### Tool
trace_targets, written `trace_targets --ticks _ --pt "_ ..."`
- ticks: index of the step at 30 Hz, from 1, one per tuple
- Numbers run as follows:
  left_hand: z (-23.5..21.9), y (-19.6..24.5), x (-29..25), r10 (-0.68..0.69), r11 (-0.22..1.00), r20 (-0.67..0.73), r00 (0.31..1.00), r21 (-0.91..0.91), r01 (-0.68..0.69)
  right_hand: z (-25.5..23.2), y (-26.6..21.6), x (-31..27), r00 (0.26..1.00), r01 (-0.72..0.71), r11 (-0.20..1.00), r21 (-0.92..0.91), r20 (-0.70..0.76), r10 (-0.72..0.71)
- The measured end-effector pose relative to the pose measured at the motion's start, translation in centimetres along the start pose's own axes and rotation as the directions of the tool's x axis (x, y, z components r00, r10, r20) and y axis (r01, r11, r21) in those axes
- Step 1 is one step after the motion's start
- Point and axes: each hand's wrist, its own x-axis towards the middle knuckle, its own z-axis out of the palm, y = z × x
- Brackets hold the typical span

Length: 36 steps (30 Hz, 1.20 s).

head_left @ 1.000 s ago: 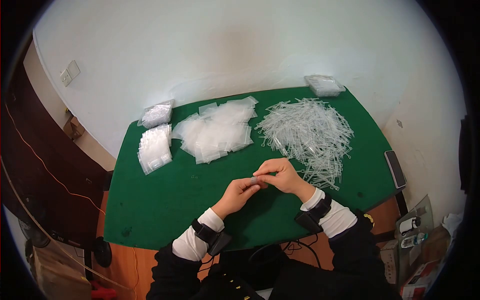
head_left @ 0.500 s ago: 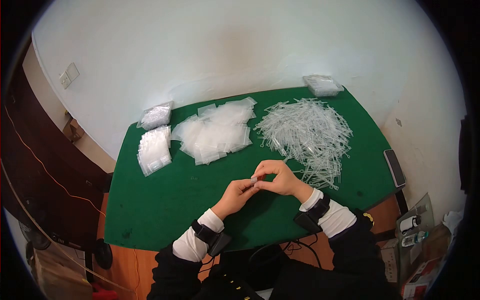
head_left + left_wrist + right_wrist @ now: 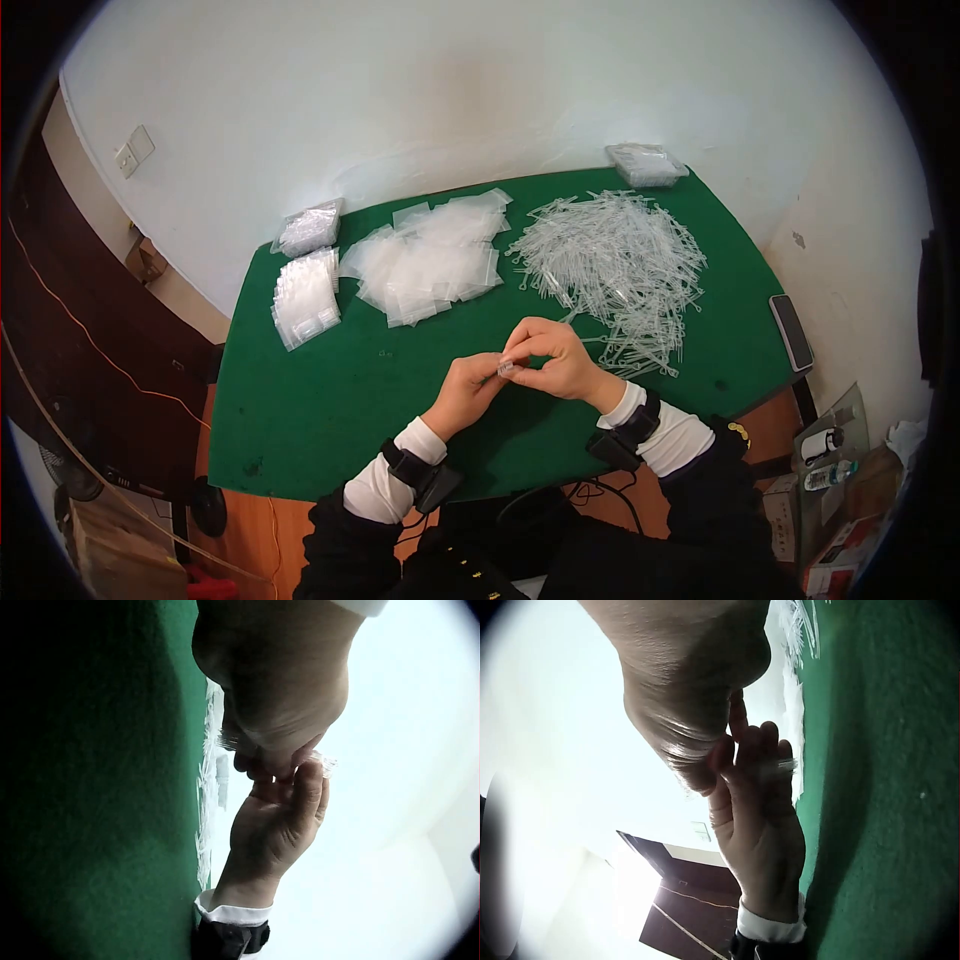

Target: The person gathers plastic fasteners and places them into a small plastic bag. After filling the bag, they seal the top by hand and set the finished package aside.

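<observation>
Over the green table my two hands meet, fingertips together around a small bundle of thin clear plastic sticks [image 3: 505, 368]. My left hand [image 3: 465, 390] grips the bundle from the left, its thumb along the near side. From the right, my right hand [image 3: 562, 362] pinches the end of the bundle between thumb and fingers. In the left wrist view, clear tips [image 3: 328, 765] poke out past the fingers of the right hand [image 3: 274, 825]. Stick ends [image 3: 784, 767] also show by the left fingers in the right wrist view. Most of the bundle is hidden inside the hands.
Loose clear sticks with looped ends [image 3: 615, 260] lie heaped at the right, beside spread clear bags [image 3: 430, 260]. Filled bags [image 3: 307, 300] overlap at the left. Packs stand at the back left [image 3: 310, 230] and back right [image 3: 647, 166]. A phone [image 3: 791, 333] lies at the right edge.
The right thumb and fingers have shifted on the bundle's end, spreading slightly and turning the visible end toward the head camera. The left hand has barely moved; the piles look the same.
</observation>
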Motion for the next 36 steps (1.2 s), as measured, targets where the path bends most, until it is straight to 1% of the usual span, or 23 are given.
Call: trace_targets --ticks 3,9,18,22,25,26,29,30,31,32,33,36 --pt "0.1 0.1 0.0 0.027 1.0 -0.032 0.999 -0.009 -0.027 -0.1 0.0 0.0 1.0 -0.001 1.0 -0.002 -0.002 0.001" --pt "0.1 0.1 0.0 0.019 1.0 -0.022 1.0 -0.019 -0.019 0.0 0.2 -0.1 1.0 -0.004 1.0 0.024 0.001 0.004" --pt "0.1 0.1 0.0 0.023 0.999 -0.016 1.0 -0.032 -0.024 0.0 0.2 -0.1 1.0 0.016 1.0 0.001 -0.002 -0.016" --pt "0.2 -0.2 0.0 0.006 0.999 -0.012 1.0 -0.035 -0.006 0.0 0.1 0.0 1.0 -0.006 1.0 0.017 -0.012 0.006" --pt "0.2 -0.1 0.1 -0.012 0.999 -0.021 1.0 -0.039 0.011 -0.4 -0.3 0.4 0.997 0.075 0.995 -0.064 0.0 -0.075" --pt "0.2 0.1 0.1 -0.021 0.999 -0.033 0.999 -0.04 0.02 -0.7 -0.1 0.6 0.997 0.074 0.995 -0.064 -0.002 -0.075" --pt "0.2 0.0 0.1 -0.031 0.999 -0.05 0.998 -0.046 0.029 -2.2 1.3 0.5 0.978 -0.13 0.972 -0.196 -0.188 0.092" --pt "0.3 -0.1 0.1 -0.03 0.998 -0.057 0.998 -0.053 0.027 -3.0 1.9 0.3 0.978 -0.128 0.972 -0.199 -0.188 0.091" --pt "0.3 -0.1 0.1 -0.029 0.998 -0.066 0.997 -0.06 0.025 -4.0 2.6 -0.1 0.966 -0.219 0.838 -0.499 -0.23 0.116" --pt "0.3 -0.1 0.2 -0.026 0.998 -0.068 0.997 -0.06 0.022 -4.5 3.1 -0.4 0.953 -0.294 0.608 -0.738 -0.278 0.123" --pt "0.2 -0.1 0.1 -0.033 0.997 -0.069 0.997 -0.066 0.029 -4.7 3.5 -0.6 0.953 -0.292 0.607 -0.739 -0.277 0.12" --pt "0.3 -0.1 0.1 -0.046 0.996 -0.07 0.996 -0.079 0.041 -4.6 4.0 -1.4 0.902 -0.406 0.226 -0.885 -0.347 0.258"
